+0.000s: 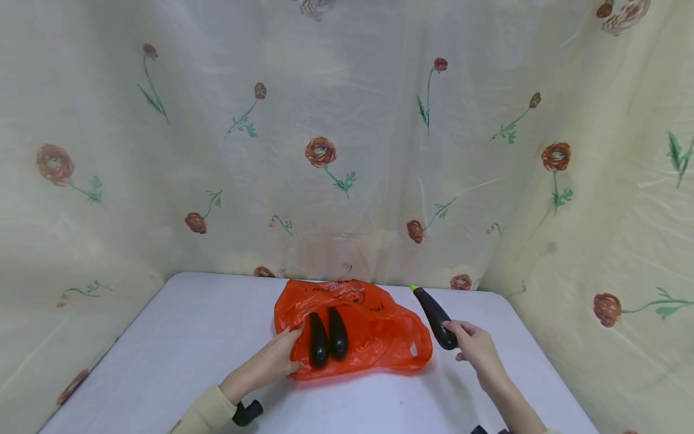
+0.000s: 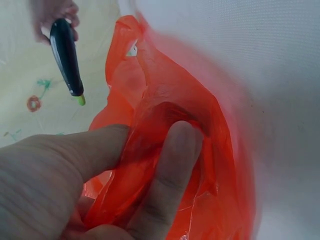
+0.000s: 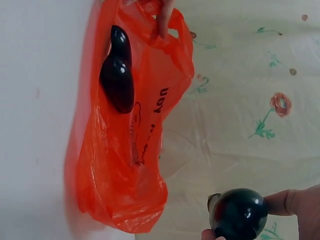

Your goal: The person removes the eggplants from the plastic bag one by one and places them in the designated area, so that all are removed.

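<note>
A red plastic bag (image 1: 379, 340) with black print lies spread on the white table. Two dark eggplants, a left one (image 1: 318, 343) and a right one (image 1: 338, 334), rest side by side on it, uncovered. At the bag's left edge my left hand (image 1: 278, 355) pinches the thin plastic; the left wrist view shows the film (image 2: 135, 165) between thumb and fingers. My right hand (image 1: 478, 349) grips a third eggplant (image 1: 434, 313) by its rounded end, held up just right of the bag. Its green stem end (image 1: 414, 287) points away from me.
The white table (image 1: 162, 337) runs back to a pale curtain (image 1: 358, 90) printed with flowers, which also hangs along both sides. A bag handle (image 1: 414, 349) with a hole lies at the bag's right end. Near my left forearm a black device (image 1: 249, 413) shows.
</note>
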A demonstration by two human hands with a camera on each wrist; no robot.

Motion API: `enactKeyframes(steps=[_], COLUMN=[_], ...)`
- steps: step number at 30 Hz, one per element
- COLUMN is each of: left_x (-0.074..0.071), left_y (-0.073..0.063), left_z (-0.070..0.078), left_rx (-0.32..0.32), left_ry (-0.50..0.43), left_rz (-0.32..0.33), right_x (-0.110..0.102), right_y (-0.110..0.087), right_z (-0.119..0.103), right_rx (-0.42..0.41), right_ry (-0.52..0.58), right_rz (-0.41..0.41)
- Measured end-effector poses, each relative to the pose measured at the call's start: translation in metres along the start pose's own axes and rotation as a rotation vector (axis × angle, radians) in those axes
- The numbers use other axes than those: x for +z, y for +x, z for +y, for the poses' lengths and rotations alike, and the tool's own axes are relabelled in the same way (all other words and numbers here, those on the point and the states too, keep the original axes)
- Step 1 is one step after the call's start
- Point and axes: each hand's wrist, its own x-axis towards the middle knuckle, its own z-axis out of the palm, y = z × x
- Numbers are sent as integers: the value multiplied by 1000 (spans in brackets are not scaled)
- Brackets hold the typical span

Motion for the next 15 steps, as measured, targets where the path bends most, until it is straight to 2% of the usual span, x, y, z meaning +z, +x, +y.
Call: enactKeyframes(steps=[6, 15], left_x=[0, 1], left_y=[1, 1], left_z=[-1, -2], left_rx=[-5, -10], left_ry=[0, 4], left_rz=[-4, -8], right_x=[-3, -5], right_y=[10, 22], right_z=[6, 16], right_rx=[-16, 6], right_ry=[6, 2], right_rz=[23, 37])
